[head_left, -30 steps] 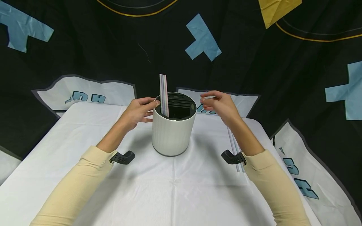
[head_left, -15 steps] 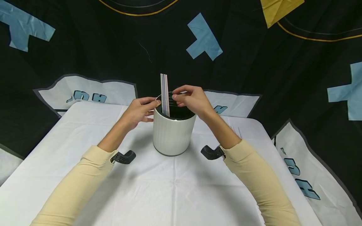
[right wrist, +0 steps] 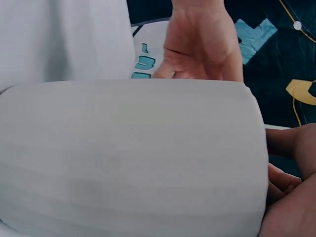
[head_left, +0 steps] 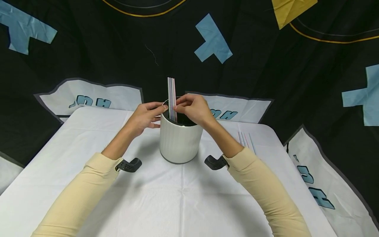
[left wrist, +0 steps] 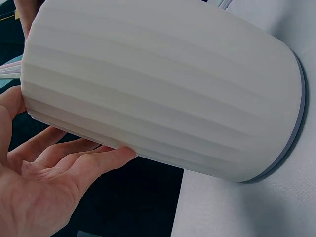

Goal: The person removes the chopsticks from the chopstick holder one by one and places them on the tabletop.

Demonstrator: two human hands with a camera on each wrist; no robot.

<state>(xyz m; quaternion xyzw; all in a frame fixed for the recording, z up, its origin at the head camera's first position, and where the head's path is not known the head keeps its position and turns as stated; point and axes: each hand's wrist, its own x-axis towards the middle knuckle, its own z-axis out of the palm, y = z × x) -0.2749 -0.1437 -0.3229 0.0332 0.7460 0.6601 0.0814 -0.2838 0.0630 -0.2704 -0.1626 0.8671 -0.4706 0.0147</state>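
A round, white ribbed holder (head_left: 180, 141) with a dark rim stands upright on the table. Several thin pastel straws (head_left: 171, 92) rise side by side from its left part. My left hand (head_left: 145, 117) holds the holder's left side, thumb at the rim and fingers along the outer wall; the left wrist view shows the fingers (left wrist: 113, 157) against that wall. Over the opening, my right hand (head_left: 193, 107) pinches at the straws with thumb and forefinger, its other fingers curled. In the right wrist view the holder's wall (right wrist: 133, 158) covers most of the frame and hides the straws.
More loose straws (head_left: 245, 141) lie on the white tablecloth (head_left: 160, 200) at the right, partly behind my right forearm. A black curtain with blue patches (head_left: 213, 41) hangs behind the table.
My right hand has moved left from beside the holder, over its opening, and then down to the straws. My left hand and the holder have stayed in place.
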